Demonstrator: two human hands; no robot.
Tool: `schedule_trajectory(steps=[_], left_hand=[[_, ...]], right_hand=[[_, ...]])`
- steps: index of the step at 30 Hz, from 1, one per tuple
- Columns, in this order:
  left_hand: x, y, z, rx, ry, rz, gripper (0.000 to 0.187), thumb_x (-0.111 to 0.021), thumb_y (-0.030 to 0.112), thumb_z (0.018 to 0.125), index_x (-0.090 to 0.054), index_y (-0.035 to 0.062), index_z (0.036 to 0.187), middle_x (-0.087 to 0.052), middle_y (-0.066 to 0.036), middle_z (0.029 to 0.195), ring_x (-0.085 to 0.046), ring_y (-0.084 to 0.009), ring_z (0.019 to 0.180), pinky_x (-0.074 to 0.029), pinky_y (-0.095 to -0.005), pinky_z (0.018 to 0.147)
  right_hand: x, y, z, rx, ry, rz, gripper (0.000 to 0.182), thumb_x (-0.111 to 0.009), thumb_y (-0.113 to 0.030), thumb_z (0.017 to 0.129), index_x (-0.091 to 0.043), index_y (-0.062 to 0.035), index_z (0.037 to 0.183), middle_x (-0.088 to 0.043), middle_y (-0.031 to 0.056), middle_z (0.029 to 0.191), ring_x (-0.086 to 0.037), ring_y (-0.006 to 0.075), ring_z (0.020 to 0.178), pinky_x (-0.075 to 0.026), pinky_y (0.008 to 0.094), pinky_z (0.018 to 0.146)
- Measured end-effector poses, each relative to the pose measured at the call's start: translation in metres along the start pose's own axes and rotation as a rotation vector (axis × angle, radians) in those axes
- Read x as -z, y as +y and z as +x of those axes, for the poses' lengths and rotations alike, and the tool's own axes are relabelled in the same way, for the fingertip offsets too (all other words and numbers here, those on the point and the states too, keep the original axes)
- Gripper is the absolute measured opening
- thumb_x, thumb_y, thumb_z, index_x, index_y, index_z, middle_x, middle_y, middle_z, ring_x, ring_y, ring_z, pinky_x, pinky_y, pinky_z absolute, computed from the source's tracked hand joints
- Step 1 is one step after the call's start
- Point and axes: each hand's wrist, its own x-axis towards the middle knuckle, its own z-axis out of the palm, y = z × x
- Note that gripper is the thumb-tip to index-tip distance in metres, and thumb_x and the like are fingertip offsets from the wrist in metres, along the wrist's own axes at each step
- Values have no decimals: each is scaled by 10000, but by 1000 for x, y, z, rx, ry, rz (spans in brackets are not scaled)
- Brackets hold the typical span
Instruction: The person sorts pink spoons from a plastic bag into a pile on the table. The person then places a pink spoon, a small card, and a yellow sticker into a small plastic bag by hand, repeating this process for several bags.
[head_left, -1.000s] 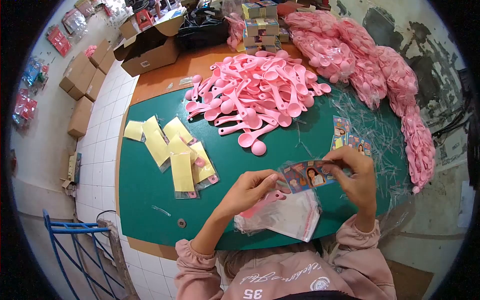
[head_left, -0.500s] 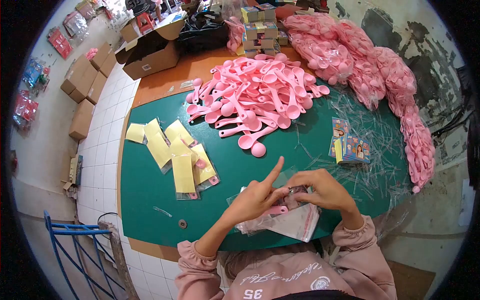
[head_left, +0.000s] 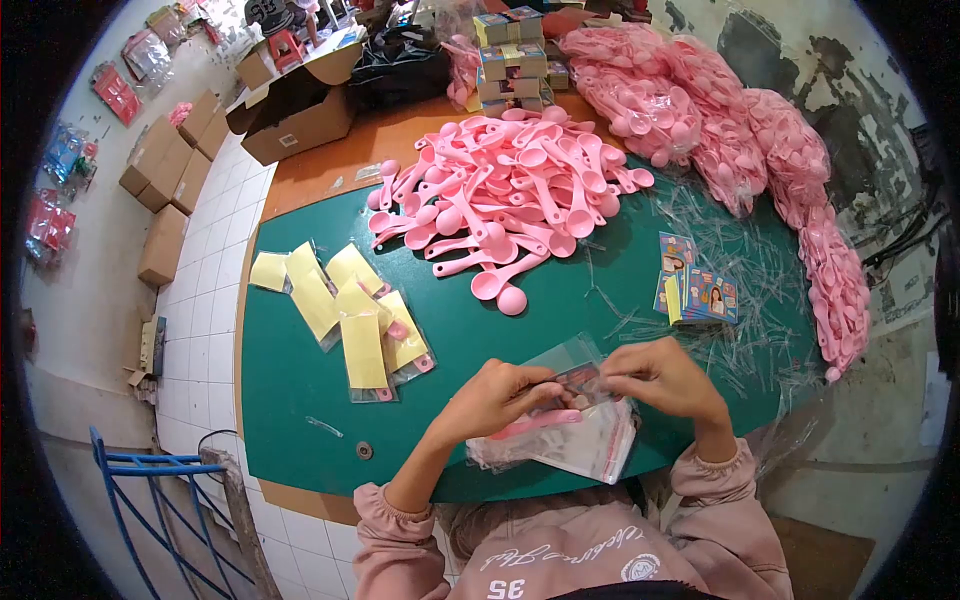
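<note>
Between my two hands is a clear plastic bag (head_left: 562, 352) with a dark printed card showing through it. My left hand (head_left: 503, 397) is closed on the bag's left side. My right hand (head_left: 662, 378) pinches its right edge, thumb against fingers. A pink measuring spoon (head_left: 540, 424) lies just below my left fingers, its bowl end partly hidden. Under the hands, near the table's front edge, rests a stack of clear bags (head_left: 603, 455) with sealing strips.
A big heap of pink spoons (head_left: 520, 190) covers the table's far middle. Filled bags with yellow backs (head_left: 362, 350) lie left. Printed cards (head_left: 708, 295) sit right among scattered clear plastic strips (head_left: 735, 345). Large bags of pink spoons (head_left: 740, 160) line the wall. An open carton (head_left: 300, 120) stands behind.
My left index finger, raised before, has folded down onto the bag. My hands have spread slightly apart, and more of the bag and the pink spoon now shows between them.
</note>
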Motion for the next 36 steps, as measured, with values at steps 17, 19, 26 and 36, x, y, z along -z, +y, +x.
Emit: schedule_trajectory(steps=[17,19,26,36], left_hand=[[20,-7,-13,38,-89,41,487,-687,313,745,-415,82,1076,-637,-178,763,-609,-364,699,-453,-355,578],[24,-4,-13,67,-101,28,489,-693,298,741,-418,80,1082,-642,-176,803,-618,-347,714,-457,-354,587],[-1,1,-21,-36,700,188,458,-684,161,762,-409,36,1106,-620,-108,960,-607,-188,808,-480,-290,657],[-77,-3,-43,169,522,-734,618,-412,50,916,-3,61,1378,-440,-178,1235,-512,-217,1085,-438,-275,838]], right_hand=[[-15,12,20,-80,11,159,120,-640,-16,686,-640,13,802,-601,24,681,-546,85,655,-451,255,609],[-14,10,19,-60,-44,270,104,-650,-33,706,-643,21,795,-600,20,683,-543,77,667,-454,245,624],[-17,12,11,-41,241,157,130,-674,-46,717,-658,10,833,-639,61,762,-590,106,681,-474,248,608],[-24,-16,-5,313,-34,-164,462,-642,-193,764,-493,-86,1188,-474,189,1185,-492,336,1072,-383,386,934]])
